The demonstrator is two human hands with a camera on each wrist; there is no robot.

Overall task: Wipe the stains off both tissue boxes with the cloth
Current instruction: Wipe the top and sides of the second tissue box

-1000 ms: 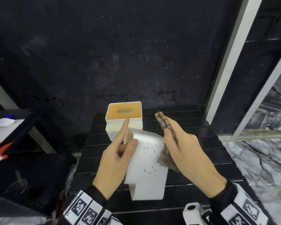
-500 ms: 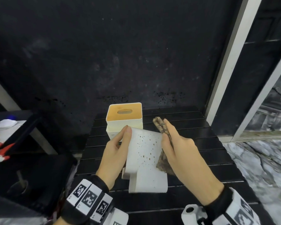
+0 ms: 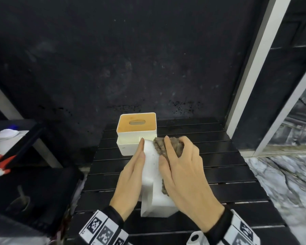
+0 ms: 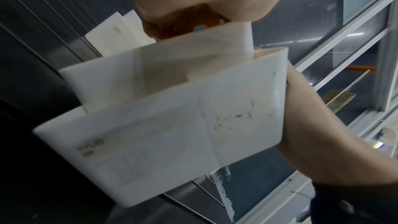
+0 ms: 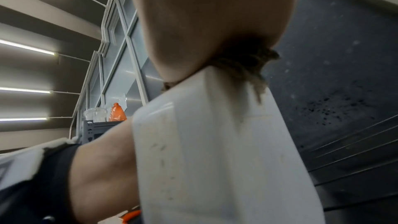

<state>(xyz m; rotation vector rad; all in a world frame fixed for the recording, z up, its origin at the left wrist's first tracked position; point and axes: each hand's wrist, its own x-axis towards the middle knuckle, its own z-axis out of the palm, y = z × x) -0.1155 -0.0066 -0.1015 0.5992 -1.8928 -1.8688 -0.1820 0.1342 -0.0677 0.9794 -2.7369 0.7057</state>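
Note:
A white tissue box (image 3: 151,167) lies on its side on the black slatted table (image 3: 219,165), its narrow end pointing away from me. A few dark specks show on its upper face. My left hand (image 3: 131,174) holds it along the left side, fingertips reaching the far end. My right hand (image 3: 184,170) presses a bunched brown cloth (image 3: 159,145) onto the upper face near the far end. The left wrist view shows the box's labelled underside (image 4: 161,134). The right wrist view shows the cloth (image 5: 247,64) squeezed between palm and box (image 5: 215,142). A second white box with an orange top (image 3: 136,126) stands upright just behind.
A dark wall rises right behind the table. A white frame post (image 3: 251,76) stands at the right, with marble floor (image 3: 281,183) below it. At the left is a black shelf unit (image 3: 25,138) holding white and red items.
My right hand has slid the cloth from the box's right edge onto its upper face and toward the far end. My left hand has shifted from the top corner down along the left side.

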